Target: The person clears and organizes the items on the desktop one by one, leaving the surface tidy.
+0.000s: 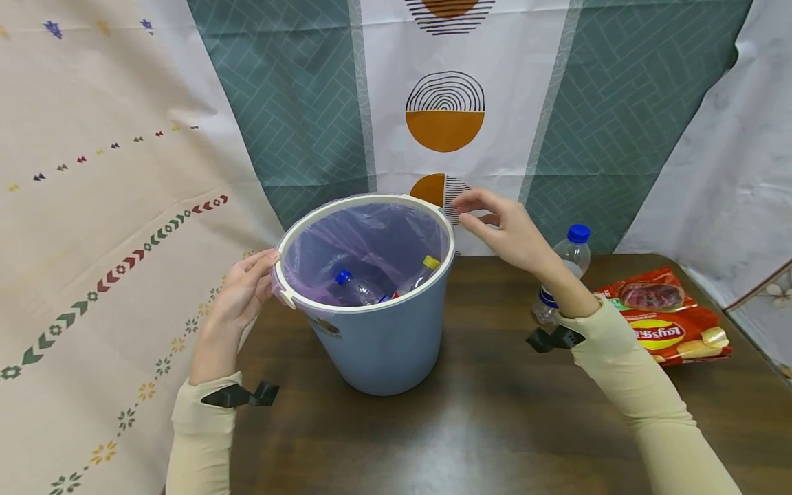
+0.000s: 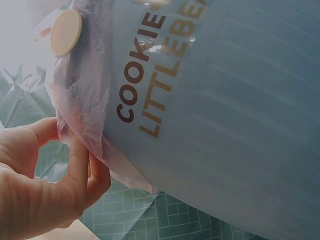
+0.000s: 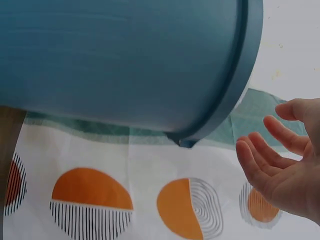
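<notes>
A blue-grey trash bin [image 1: 383,350] stands on the table, lined with a thin pinkish plastic bag [image 2: 82,95]. My left hand [image 1: 247,289] is at the bin's left rim; in the left wrist view its thumb and fingers pinch the folded-over edge of the bag. Just off the right side of the white rim hovers my right hand [image 1: 504,230], fingers loosely bent and holding nothing. The right wrist view shows that hand [image 3: 287,170] apart from the bin. Inside lie clear plastic bottles, one with a blue cap [image 1: 344,277], another with a yellow cap [image 1: 430,262].
Behind my right forearm, a clear bottle with a blue cap [image 1: 578,235] stands on the brown table [image 1: 495,412], partly hidden. A red Lay's chip bag [image 1: 674,323] lies at the right. Patterned cloth [image 1: 309,89] hangs close behind and to the left.
</notes>
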Demonstrator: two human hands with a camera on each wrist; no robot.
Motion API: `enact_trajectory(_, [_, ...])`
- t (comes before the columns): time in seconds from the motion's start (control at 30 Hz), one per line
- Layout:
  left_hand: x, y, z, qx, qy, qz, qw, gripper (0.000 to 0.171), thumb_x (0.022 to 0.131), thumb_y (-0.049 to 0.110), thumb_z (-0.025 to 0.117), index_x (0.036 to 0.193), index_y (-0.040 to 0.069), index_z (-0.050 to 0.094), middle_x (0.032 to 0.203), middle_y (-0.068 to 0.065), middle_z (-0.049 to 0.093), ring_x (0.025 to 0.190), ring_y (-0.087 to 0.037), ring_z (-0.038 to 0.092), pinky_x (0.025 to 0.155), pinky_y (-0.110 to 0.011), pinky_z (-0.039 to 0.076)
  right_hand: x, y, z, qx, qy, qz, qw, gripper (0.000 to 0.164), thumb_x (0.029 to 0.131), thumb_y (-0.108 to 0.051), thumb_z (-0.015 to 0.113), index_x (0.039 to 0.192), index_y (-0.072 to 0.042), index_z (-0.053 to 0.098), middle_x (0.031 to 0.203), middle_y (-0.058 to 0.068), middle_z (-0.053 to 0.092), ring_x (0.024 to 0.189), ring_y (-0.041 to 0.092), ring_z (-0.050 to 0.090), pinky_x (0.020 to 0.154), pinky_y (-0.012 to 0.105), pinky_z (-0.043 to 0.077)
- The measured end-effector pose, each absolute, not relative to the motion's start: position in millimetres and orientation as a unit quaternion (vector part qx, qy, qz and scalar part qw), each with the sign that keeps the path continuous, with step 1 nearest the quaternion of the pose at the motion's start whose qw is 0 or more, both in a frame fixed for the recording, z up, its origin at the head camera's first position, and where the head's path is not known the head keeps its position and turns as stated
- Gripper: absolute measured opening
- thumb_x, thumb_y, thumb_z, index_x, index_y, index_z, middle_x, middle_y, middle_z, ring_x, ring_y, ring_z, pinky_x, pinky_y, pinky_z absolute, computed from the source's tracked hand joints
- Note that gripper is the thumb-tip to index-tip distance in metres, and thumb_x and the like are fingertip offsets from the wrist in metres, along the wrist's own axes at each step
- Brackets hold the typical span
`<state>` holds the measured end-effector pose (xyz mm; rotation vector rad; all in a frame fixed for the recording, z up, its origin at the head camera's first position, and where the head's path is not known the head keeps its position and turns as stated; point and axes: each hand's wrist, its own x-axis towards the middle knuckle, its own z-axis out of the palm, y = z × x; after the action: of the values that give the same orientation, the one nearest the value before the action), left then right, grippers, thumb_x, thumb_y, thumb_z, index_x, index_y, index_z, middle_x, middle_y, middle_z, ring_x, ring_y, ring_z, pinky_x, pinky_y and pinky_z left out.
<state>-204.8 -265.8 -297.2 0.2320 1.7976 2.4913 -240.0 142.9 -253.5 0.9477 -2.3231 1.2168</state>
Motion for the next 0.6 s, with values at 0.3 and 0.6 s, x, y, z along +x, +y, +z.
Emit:
enact_trajectory(0.3, [-206.1,-265.6,-298.3,0.090,0.575,0.812,0.039,0.015,0.094,0.007,0.047,0.096,0.005,0.062,0.074,0.001,0.065,0.061,-0.007,0.063,0.054,-0.016,0.052,-246.5,171.9,-260.4,0.318,-0.834,0.375,0.252,0.025,0.090,-0.019,0.057,0.112,-0.009,0.059,0.113,0.004,0.061,0.104,0.014,0.056,0.085,0.039,0.052])
enact_trajectory(0.6, [-206.1,-266.6,-298.6,0.091,0.576,0.811,0.040,0.015,0.094,0.008,0.047,0.097,0.006,0.062,0.074,0.001,0.066,0.061,-0.006,0.063,0.053,-0.016,0.052,-248.0,198.3,-264.0,0.281,-0.853,0.338,0.283,0.024,0.091,-0.019,0.055,0.111,-0.006,0.059,0.114,0.008,0.059,0.105,0.020,0.054,0.088,0.043,0.048])
